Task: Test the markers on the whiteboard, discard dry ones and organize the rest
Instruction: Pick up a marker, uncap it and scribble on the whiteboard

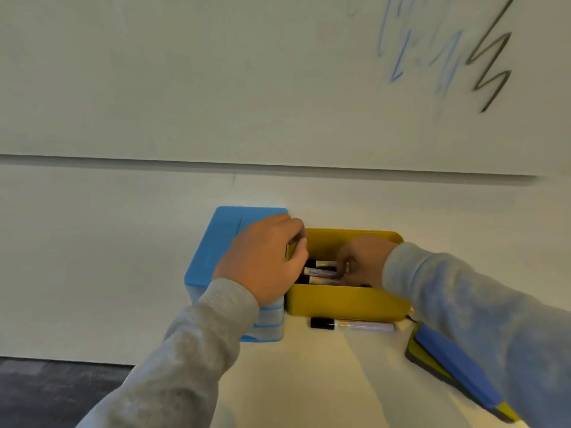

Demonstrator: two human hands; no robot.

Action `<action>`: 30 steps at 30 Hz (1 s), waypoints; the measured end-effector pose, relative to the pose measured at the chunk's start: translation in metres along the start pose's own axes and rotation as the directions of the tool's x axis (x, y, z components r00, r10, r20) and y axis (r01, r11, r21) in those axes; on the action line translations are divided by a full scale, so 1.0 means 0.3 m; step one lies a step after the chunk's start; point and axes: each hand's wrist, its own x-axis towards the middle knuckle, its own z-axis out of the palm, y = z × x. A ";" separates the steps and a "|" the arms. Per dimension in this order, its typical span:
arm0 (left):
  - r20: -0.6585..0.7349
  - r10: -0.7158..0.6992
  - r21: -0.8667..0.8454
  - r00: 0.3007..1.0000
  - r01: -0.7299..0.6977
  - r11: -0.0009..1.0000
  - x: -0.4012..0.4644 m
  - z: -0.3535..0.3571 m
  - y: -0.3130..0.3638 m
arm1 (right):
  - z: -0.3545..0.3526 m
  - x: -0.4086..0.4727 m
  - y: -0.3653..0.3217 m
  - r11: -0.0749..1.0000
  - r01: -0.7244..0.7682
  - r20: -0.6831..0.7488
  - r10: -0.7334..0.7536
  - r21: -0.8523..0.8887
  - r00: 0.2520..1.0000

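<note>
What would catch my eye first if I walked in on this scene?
Probably the bright yellow box of markers against the wall, with the right hand reaching into it and the left hand on its left rim. Next, the blue box beside it, and the blue and black scribbles on the whiteboard above.

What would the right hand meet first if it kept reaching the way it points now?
The markers lying in the yellow box: the right hand is already inside and its fingertips look at or on them, though blur hides any contact.
</note>
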 end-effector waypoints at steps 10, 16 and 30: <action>-0.012 -0.001 -0.019 1.000 0.001 1.000 0.002 0.008 -0.010 | 0.042 0.120 -0.040 0.976 0.023 0.125 0.005 -0.217 0.992; -0.014 -0.002 -0.016 1.000 0.002 1.000 0.003 0.012 -0.014 | 0.036 0.110 -0.062 0.943 0.094 0.217 -0.024 -0.319 0.976; -0.007 -0.009 -0.022 1.000 0.009 1.000 0.005 0.013 -0.016 | -0.005 0.068 0.007 0.999 0.042 0.059 -0.041 -0.019 0.997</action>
